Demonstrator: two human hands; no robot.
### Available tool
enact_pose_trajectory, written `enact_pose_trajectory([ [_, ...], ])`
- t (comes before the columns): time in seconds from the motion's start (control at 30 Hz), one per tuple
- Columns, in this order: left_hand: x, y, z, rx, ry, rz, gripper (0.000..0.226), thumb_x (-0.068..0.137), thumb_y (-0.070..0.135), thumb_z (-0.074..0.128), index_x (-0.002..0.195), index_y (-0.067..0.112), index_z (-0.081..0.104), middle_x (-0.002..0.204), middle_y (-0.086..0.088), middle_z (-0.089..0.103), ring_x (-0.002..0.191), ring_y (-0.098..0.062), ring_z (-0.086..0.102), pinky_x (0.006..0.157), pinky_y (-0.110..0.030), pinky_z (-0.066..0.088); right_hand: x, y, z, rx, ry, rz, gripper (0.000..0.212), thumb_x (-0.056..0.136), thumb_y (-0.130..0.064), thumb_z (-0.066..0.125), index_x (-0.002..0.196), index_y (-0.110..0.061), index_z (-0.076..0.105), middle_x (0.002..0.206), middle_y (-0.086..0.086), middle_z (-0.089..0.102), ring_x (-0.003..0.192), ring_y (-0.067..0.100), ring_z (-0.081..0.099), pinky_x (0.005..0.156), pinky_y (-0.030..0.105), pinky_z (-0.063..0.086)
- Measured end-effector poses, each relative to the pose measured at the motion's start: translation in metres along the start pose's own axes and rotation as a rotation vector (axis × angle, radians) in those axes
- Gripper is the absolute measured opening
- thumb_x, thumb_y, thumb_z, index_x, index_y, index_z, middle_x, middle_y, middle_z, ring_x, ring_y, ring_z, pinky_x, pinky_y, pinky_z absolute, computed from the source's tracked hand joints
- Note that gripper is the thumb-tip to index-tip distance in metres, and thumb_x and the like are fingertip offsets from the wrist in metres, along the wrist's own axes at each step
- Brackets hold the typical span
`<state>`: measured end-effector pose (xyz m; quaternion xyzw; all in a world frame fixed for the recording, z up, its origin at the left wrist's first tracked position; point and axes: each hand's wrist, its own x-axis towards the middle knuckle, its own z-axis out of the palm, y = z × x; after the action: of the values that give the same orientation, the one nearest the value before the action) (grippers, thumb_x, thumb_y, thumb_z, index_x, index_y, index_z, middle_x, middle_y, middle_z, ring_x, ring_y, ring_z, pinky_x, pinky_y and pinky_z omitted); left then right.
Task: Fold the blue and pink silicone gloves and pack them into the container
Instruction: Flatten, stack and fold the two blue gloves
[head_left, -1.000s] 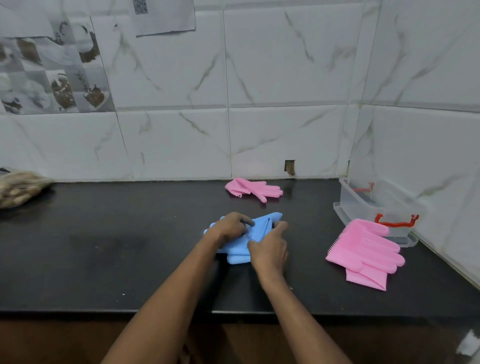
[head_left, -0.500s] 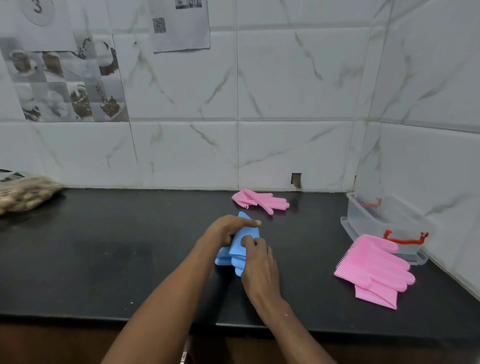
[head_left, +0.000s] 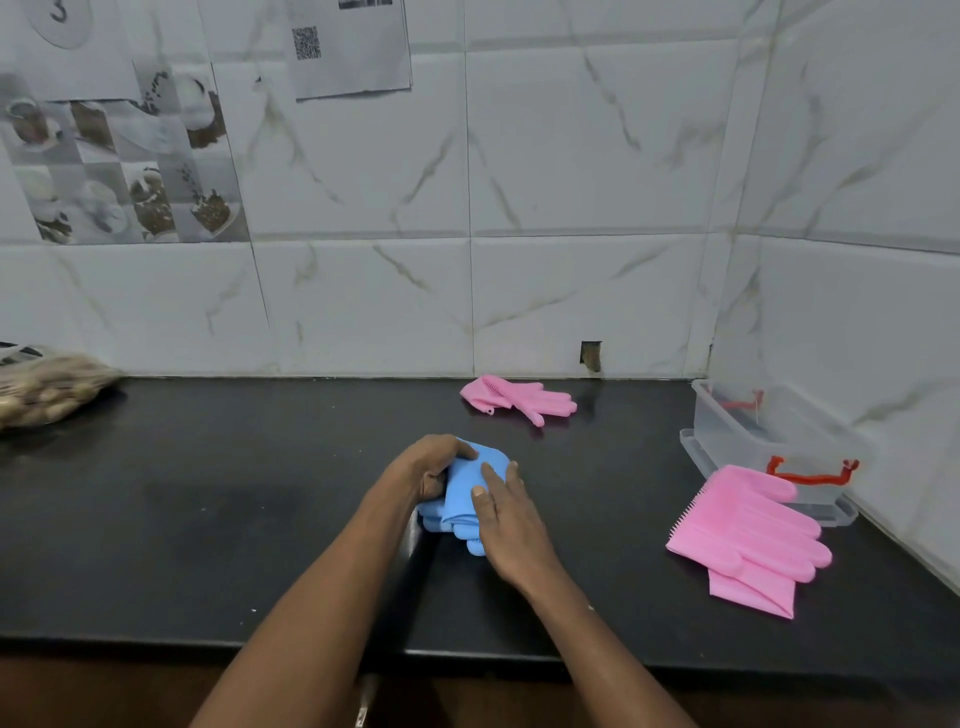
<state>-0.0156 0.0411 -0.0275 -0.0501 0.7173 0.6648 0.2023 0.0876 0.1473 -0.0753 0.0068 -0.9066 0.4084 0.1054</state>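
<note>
A folded blue silicone glove (head_left: 462, 493) lies on the black counter (head_left: 234, 519) in the middle. My left hand (head_left: 428, 465) grips its left and top edge. My right hand (head_left: 506, 517) lies flat on its right side, pressing it down. A pink glove (head_left: 519, 397) lies loose near the back wall. A folded pink glove (head_left: 748, 535) rests at the right, its top edge leaning on the clear plastic container (head_left: 779, 431) with red handles, which stands in the right corner.
A bag of brownish items (head_left: 47, 392) lies at the far left of the counter. Tiled walls close off the back and right. The counter's front edge (head_left: 156, 642) runs just below my forearms.
The blue glove has gone from spread out to a compact upright fold. My right hand moved from its right end onto its top. The camera tilted up slightly.
</note>
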Motion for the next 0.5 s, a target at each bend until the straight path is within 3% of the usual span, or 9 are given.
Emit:
enact_pose_trajectory([
  [0.03,-0.001,0.001,0.001,0.072,0.057,0.075,0.004,0.087,0.003,0.056,0.086,0.004,0.059,0.088,-0.017,0.061,0.083,-0.032,0.059,0.081,-0.042,0.054,0.001,0.001,0.001,-0.047,-0.011,-0.013,0.051,0.105,-0.036,0.028,0.154,-0.024,0.024,0.164,0.010,0.006,0.150,0.023,0.013,0.118,0.034,0.018],
  [0.1,-0.004,0.003,-0.001,0.469,0.276,0.311,0.004,0.082,0.011,0.059,0.080,0.012,0.062,0.084,-0.009,0.058,0.076,-0.027,0.057,0.069,-0.031,0.048,0.001,0.004,0.002,-0.113,-0.009,-0.044,0.050,0.104,-0.032,0.030,0.153,-0.025,0.026,0.163,0.013,0.010,0.148,0.026,0.019,0.116,0.034,0.023],
  [0.13,-0.006,0.002,-0.005,0.716,0.410,0.408,0.012,0.081,0.018,0.061,0.091,0.015,0.067,0.096,-0.007,0.060,0.084,-0.028,0.061,0.074,-0.031,0.047,0.001,0.005,0.003,-0.153,-0.010,-0.062,0.050,0.103,-0.030,0.030,0.153,-0.024,0.027,0.163,0.014,0.010,0.147,0.027,0.021,0.115,0.035,0.025],
  [0.2,-0.013,-0.004,-0.013,0.937,0.591,0.364,0.036,0.082,0.034,0.063,0.114,0.018,0.063,0.121,-0.008,0.055,0.106,-0.033,0.060,0.089,-0.038,0.046,0.001,0.005,0.005,-0.232,-0.030,-0.089,0.051,0.103,-0.031,0.030,0.153,-0.024,0.025,0.163,0.014,0.006,0.147,0.029,0.019,0.116,0.038,0.026],
  [0.27,-0.012,-0.014,-0.022,0.939,0.521,0.251,0.042,0.088,0.042,0.057,0.110,0.006,0.062,0.120,-0.015,0.062,0.107,-0.036,0.060,0.088,-0.038,0.047,0.001,0.006,0.007,-0.242,-0.042,-0.083,0.053,0.103,-0.035,0.029,0.154,-0.028,0.021,0.164,0.012,0.002,0.149,0.028,0.013,0.119,0.039,0.020],
  [0.37,-0.008,-0.031,-0.021,0.666,0.391,0.249,0.049,0.097,0.041,0.048,0.103,-0.005,0.063,0.110,-0.021,0.067,0.103,-0.035,0.062,0.083,-0.035,0.046,0.002,0.005,0.010,-0.296,-0.096,-0.127,0.054,0.101,-0.033,0.031,0.154,-0.032,0.020,0.164,0.009,-0.003,0.151,0.027,0.000,0.120,0.036,0.009],
  [0.43,-0.007,-0.039,-0.015,0.516,0.443,0.322,0.046,0.097,0.038,0.050,0.113,-0.004,0.061,0.117,-0.020,0.064,0.112,-0.036,0.059,0.090,-0.038,0.045,0.002,0.003,0.012,-0.303,-0.163,-0.140,0.056,0.099,-0.030,0.033,0.154,-0.035,0.019,0.164,0.007,-0.009,0.150,0.028,-0.011,0.120,0.039,0.007],
  [0.5,-0.005,-0.044,-0.010,0.462,0.469,0.381,0.045,0.097,0.023,0.051,0.139,0.006,0.047,0.129,-0.014,0.059,0.124,-0.033,0.052,0.100,-0.038,0.040,0.002,-0.001,0.012,-0.274,-0.248,-0.129,0.056,0.098,-0.031,0.034,0.152,-0.036,0.022,0.163,0.006,-0.015,0.148,0.030,-0.020,0.120,0.043,0.003],
])
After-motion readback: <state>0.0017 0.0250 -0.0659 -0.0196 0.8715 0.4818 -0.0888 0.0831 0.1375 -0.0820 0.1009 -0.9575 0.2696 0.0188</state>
